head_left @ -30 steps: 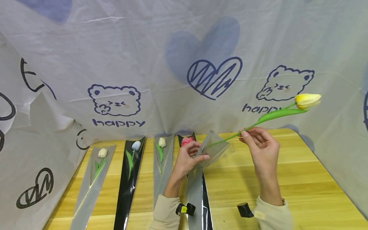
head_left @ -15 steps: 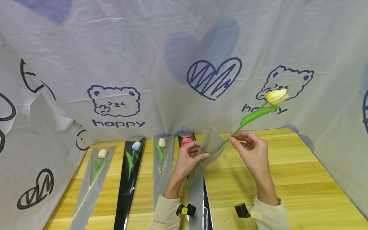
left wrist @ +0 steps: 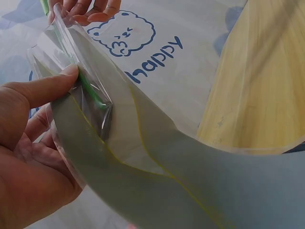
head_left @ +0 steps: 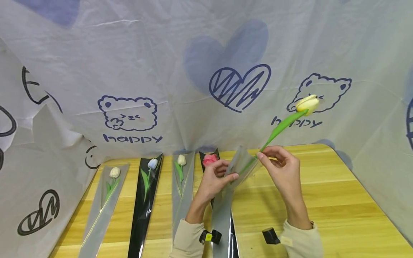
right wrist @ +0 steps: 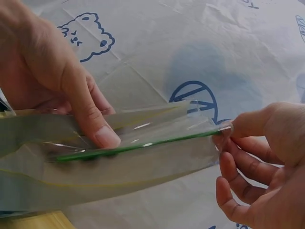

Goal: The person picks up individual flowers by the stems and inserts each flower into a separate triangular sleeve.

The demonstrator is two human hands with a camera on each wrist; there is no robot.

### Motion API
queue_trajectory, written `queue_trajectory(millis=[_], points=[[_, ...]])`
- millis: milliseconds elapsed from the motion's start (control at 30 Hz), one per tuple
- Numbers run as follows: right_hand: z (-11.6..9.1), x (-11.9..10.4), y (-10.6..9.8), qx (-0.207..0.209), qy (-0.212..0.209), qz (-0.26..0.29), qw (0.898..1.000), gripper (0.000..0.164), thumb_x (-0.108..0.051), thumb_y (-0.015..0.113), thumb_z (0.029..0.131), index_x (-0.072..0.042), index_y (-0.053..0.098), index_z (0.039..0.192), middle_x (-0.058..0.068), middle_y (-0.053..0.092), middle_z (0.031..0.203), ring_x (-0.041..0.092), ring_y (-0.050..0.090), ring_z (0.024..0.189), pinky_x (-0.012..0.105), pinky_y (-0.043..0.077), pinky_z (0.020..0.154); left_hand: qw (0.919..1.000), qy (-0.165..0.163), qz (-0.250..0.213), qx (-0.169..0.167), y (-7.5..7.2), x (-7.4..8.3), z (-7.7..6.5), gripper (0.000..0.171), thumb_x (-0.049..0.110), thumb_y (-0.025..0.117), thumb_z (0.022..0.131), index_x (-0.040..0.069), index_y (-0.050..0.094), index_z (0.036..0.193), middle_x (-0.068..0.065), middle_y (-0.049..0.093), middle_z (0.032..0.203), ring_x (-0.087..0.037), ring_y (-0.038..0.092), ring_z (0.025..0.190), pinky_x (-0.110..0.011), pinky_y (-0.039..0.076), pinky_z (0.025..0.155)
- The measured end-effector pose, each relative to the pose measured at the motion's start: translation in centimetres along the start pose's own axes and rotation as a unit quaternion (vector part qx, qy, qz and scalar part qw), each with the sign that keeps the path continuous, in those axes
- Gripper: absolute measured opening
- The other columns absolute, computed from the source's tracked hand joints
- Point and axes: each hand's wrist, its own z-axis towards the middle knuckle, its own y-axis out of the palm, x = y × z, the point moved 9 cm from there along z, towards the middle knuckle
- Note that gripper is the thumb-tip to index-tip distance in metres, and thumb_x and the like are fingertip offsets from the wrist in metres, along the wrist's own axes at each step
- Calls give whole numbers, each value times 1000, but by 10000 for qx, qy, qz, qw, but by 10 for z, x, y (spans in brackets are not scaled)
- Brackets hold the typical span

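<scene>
A yellow-white tulip (head_left: 307,104) with a green leaf slants up to the right in the head view. My right hand (head_left: 284,172) pinches its stem at the mouth of a grey, clear-fronted flower sleeve (head_left: 222,211). The lower stem (right wrist: 157,143) lies inside the sleeve, seen through the clear film in the right wrist view. My left hand (head_left: 214,181) grips the sleeve near its upper end, thumb on the clear front and fingers behind. In the left wrist view, the sleeve (left wrist: 190,167) bends away to the right, with thin gold lines along it.
On the wooden table (head_left: 338,200) to the left lie a grey sleeve with a cream tulip (head_left: 114,172), a black sleeve with a blue tulip (head_left: 152,163) and a grey sleeve with a white tulip (head_left: 181,159). A pink flower (head_left: 209,159) in a black sleeve lies partly behind my left hand.
My right hand has moved left towards the sleeve, and the tulip's stem has slid deeper into it. The bloom has swung left and slightly up. My left hand has shifted slightly right.
</scene>
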Motion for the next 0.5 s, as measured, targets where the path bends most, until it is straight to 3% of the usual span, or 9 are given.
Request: queue_trajectory(millis=[300, 500], points=[[1, 4, -2, 343, 174, 208, 9990, 18, -8, 76, 94, 6, 70, 102, 6, 72, 93, 18, 68, 89, 20, 55, 73, 9998, 105, -144, -94, 6, -1, 1, 30, -1, 77, 90, -3, 66, 117, -23, 72, 110, -22, 73, 94, -31, 58, 81], [0, 3, -4, 474, 247, 199, 9984, 22, -14, 71, 99, 5, 72, 108, -1, 75, 101, 16, 68, 89, 19, 53, 76, 9995, -2, -304, -132, 3, -4, -1, 30, 0, 77, 91, -3, 66, 119, -23, 73, 110, -18, 72, 90, -31, 58, 78]])
